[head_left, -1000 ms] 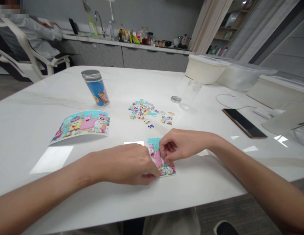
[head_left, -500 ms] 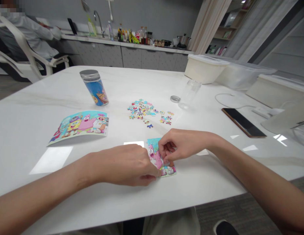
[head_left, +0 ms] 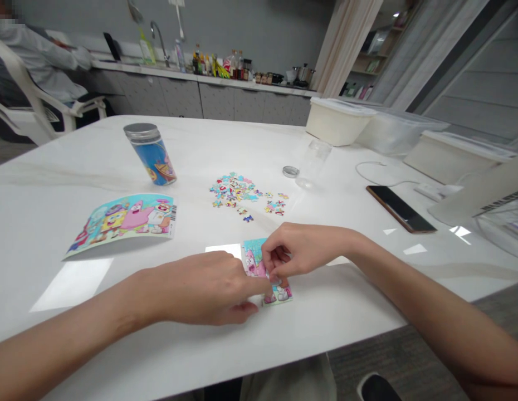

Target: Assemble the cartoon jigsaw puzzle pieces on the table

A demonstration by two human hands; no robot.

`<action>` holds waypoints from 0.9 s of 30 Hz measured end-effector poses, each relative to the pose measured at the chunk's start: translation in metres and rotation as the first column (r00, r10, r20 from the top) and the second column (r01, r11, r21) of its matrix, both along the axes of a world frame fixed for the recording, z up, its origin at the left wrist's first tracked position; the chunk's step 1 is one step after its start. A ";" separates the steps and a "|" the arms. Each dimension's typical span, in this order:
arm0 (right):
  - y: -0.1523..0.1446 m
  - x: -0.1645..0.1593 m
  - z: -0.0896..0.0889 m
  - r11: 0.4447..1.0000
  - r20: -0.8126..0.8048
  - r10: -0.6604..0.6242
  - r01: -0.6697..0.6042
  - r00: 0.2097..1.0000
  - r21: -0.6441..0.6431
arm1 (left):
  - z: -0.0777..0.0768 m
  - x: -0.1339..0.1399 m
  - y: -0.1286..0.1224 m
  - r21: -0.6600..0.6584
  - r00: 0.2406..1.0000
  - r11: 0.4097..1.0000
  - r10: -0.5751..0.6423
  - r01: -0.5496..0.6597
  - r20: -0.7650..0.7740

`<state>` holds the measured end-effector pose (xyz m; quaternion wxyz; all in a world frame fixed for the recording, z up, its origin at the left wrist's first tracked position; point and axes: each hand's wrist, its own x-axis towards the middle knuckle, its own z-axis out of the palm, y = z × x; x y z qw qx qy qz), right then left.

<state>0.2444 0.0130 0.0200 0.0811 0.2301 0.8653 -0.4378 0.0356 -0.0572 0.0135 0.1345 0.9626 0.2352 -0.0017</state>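
Observation:
A partly joined jigsaw puzzle with a pink starfish picture lies flat near the table's front edge. My left hand reaches in from the left, its index finger stretched onto the puzzle and thumb apart below; its other fingers are mostly hidden. Over the puzzle's right side, my right hand has thumb and index finger pinched together, close to the left fingertip. Whatever is between them is too small to make out. Loose puzzle pieces form a pile beyond the hands. A curved cartoon picture sheet lies to the left.
A blue cartoon jar with a metal lid stands at the left. Behind the pile are a clear jar and a loose lid. A phone, a cable and storage boxes occupy the right. A person sits far left.
My left index finger has slid up from the puzzle's lower edge toward the right fingertips. The right hand stays pinched at nearly the same spot. The whole view has shifted slightly.

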 end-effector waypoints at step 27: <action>0.032 0.014 -0.008 0.867 -0.172 -0.170 0.231 0.970 0.442 | 0.001 -0.012 0.027 -0.021 0.885 0.893 0.442 -0.450 -0.146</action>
